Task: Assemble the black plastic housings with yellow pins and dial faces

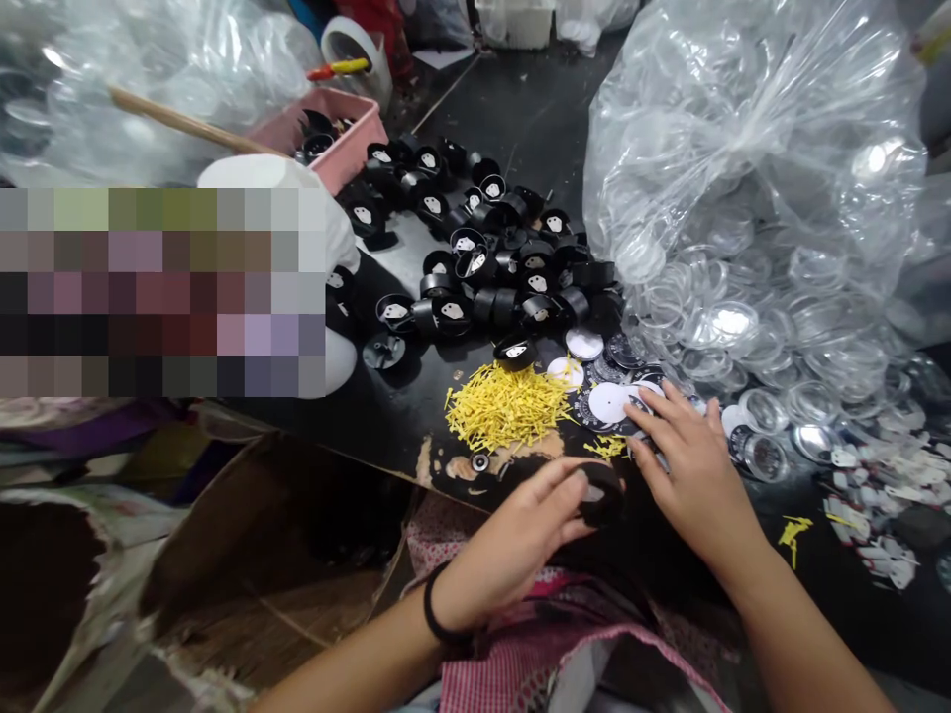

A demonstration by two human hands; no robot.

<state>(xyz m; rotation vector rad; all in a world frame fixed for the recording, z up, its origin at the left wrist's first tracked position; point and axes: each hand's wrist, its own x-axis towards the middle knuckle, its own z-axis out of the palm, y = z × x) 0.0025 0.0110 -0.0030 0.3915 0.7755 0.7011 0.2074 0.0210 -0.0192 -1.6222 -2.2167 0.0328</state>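
My left hand [541, 505], a black band on its wrist, is closed around a round black case [603, 495] at the table's front edge. Over the pile of round dial discs, my right hand [687, 446] lies with its fingers spread, the fingertips at the discs' edge. One white disc [610, 403] sits face-up among black printed dials [586, 414]. Left of the discs is a heap of small yellow pointer-like pieces [509, 404], with a few more yellow bits [607, 448] near my right thumb.
Behind the yellow heap lie many black cases [475, 262]. A large plastic bag [750, 129] of clear round covers [732, 322] spills at the right. White small parts [881, 505] lie at the far right. A pink bin [361, 134] stands back left; an open sack [223, 574] is below.
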